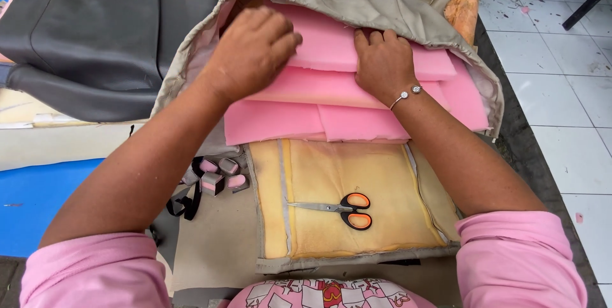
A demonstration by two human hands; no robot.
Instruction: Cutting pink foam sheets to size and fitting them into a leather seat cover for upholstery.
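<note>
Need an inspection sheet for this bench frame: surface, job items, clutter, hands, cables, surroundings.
Surface: beige fabric-covered worktable, mostly covered.
Job's things: pink foam sheets stacked inside an opened beige fabric cover; yellowed foam seat pad in front of them.
Clutter: orange-handled scissors lying on the yellowed pad; small pink foam offcuts and a black strap at the left.
Grippers: left hand flat on the pink foam; right hand, wearing a bracelet, pressing the foam, fingertips at the cover's edge.
Cables: nothing seen.
Surroundings: dark grey leatherette seat cover at left, blue surface, white tiled floor at right.
</note>
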